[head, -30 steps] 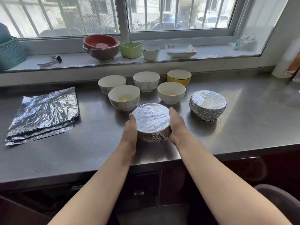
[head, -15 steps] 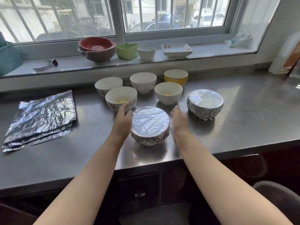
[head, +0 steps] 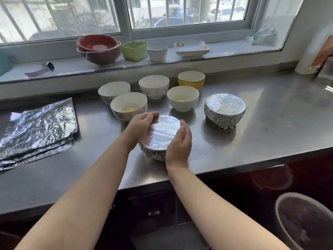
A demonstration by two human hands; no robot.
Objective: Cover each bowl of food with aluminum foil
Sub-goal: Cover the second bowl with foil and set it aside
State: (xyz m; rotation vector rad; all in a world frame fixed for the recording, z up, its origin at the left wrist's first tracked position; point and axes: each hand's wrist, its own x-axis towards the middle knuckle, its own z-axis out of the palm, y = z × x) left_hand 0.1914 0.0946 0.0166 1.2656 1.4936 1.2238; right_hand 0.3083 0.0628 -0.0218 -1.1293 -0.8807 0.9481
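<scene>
A foil-covered bowl (head: 160, 136) stands near the front of the steel counter (head: 261, 141). My left hand (head: 139, 126) hovers at its left rim with loosely curled fingers, holding nothing. My right hand (head: 180, 143) is at its near right side, palm facing left and fingers relaxed. A second foil-covered bowl (head: 224, 110) sits to the right. Behind are several uncovered bowls: two white ones with yellow food (head: 128, 107) (head: 182, 98), two more white ones (head: 114, 91) (head: 154, 86) and a yellow one (head: 191, 80). A stack of foil sheets (head: 38, 127) lies at the left.
On the window sill stand stacked red bowls (head: 98, 49), a green container (head: 134, 50), a white cup (head: 157, 52) and a white dish (head: 191, 48). A round bin (head: 304, 221) sits on the floor at the lower right, below the counter's front edge.
My hands let go of the bowl's sides, moved apart, and now sit raised by its rim with palms facing each other. The bowl has stayed in place.
</scene>
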